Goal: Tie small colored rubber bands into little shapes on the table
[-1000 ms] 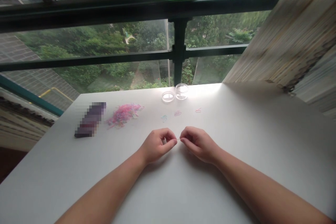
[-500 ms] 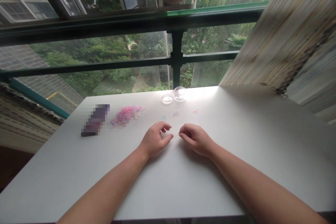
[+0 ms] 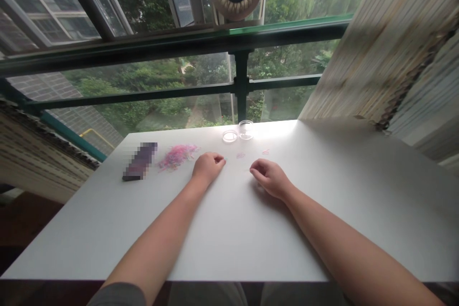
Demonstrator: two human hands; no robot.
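My left hand (image 3: 207, 170) is closed in a pinch at the tabletop, where a tiny bit of teal shows by its fingertips; what lies between them is hidden. My right hand (image 3: 271, 178) pinches a thin pale band, whose end barely shows left of the fingertips. Beyond the hands lie a small group of lilac bands (image 3: 240, 155) and a small group of pink-red bands (image 3: 266, 151). To the left of my left hand spreads a loose pile of thin pink, purple and pale bands (image 3: 178, 157).
Two round clear dishes, a shallow one (image 3: 230, 136) and a taller one (image 3: 245, 130), stand at the back edge of the white table (image 3: 215, 244). A dark blurred-out oblong item (image 3: 140, 161) lies far left. Behind are a green railing (image 3: 241, 83) and a curtain (image 3: 344, 67).
My left hand has moved away from the right hand, up and left onto the teal bands, and its fingers have closed. My right hand has shifted slightly forward, still pinching. The view has tilted up a little.
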